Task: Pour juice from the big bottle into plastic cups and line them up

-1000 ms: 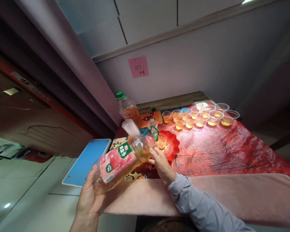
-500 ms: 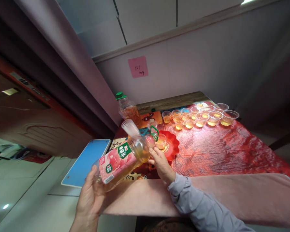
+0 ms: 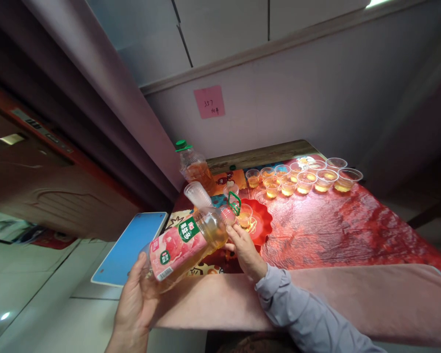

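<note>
Head view: clear plastic pink-labelled bottle [image 3: 180, 247]; likely heavy, squeezable, best gripped both ends; left hand [image 3: 137, 294], fingers around base; right hand [image 3: 247, 252], fingers holding neck.

And here we are in what looks like a home: panelled wooden door [image 3: 29, 184], long mauve curtain [image 3: 106, 93], pale tiled floor [image 3: 29, 294] (nicely glossy, that), bright red cloth [image 3: 327, 225] dressing the surface [image 3: 297, 147].

Left hand [image 3: 135, 296] and right hand [image 3: 248, 255] hold bottle [image 3: 182, 247] tilted toward red dish [image 3: 265, 223]
One cup [image 3: 245, 214] stands inside the dish.
</note>
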Demonstrator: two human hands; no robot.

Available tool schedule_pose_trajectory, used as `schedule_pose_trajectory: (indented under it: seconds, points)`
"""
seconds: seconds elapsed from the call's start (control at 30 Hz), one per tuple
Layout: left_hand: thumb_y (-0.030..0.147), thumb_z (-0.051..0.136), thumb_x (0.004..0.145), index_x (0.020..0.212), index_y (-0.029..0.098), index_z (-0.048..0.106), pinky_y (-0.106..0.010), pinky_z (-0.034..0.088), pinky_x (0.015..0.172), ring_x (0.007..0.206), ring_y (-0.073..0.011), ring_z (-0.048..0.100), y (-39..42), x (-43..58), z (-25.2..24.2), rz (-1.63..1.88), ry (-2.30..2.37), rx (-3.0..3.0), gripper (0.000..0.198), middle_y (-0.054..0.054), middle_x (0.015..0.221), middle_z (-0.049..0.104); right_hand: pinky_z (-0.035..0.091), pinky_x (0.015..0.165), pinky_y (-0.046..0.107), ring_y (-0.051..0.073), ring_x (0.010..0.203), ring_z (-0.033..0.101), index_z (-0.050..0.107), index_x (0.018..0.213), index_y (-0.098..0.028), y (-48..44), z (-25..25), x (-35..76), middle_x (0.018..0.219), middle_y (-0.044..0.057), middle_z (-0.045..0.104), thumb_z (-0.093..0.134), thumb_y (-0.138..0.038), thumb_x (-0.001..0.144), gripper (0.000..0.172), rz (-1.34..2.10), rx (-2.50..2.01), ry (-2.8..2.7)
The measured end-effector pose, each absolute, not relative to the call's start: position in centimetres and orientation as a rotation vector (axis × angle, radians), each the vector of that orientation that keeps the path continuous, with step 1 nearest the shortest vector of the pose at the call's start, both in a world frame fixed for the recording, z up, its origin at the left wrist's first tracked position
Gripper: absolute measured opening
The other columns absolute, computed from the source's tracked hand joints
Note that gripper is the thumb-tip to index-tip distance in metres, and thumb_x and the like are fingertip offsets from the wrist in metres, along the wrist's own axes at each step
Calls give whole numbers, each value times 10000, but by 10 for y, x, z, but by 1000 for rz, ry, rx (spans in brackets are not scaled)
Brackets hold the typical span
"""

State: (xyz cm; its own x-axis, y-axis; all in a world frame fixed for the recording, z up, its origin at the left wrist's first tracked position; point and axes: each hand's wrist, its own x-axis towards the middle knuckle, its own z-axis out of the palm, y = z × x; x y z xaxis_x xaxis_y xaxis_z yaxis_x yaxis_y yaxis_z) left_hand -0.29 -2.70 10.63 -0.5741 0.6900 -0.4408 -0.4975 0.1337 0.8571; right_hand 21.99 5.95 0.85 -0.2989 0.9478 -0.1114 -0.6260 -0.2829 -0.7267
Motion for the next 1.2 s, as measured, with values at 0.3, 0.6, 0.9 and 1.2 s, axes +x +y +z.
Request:
schedule_pose_trajectory:
  seconds: [0.3, 0.6, 0.9, 1.2]
  points:
    - [302, 801, 893, 1371, 250, 751, -505, 680, 936, 1067, -355, 828, -27, -1, 104, 1651, 1460, 184, 484, -85, 1127, 870, 670, 973, 462, 314, 1244, 763, 788, 1270, -270, 59, 11, 221, 1349, 78, 796, 836, -737, 846, 633, 1803, -659, -689]
    - [273, 785, 905, 1359, 226, 763, -505, 675, 952, 1095, -359, 821, -26, -1, 106, 1653, 1458, 188, 457, -97, 1125, 869, 664, 1012, 489, 335, 1298, 745, 793, 1257, -268, 60, 10, 221, 1346, 92, 799, 842, -763, 821, 662, 1799, -673, -688]
    - [254, 774, 923, 1434, 208, 730, -515, 661, 996, 1132, -360, 812, -25, -7, 103, 1655, 1414, 189, 515, -109, 1174, 861, 674, 1010, 458, 324, 1302, 751, 776, 1280, -254, 60, 9, 220, 1375, 95, 793, 842, -764, 825, 686, 1810, -664, -680]
    - [252, 717, 951, 1359, 180, 762, -501, 670, 975, 1097, -346, 823, -25, -5, 106, 1627, 1450, 188, 416, -111, 1163, 862, 683, 962, 457, 325, 1240, 779, 774, 1256, -246, 61, 4, 218, 1330, 102, 807, 825, -767, 839, 670, 1804, -678, -684]
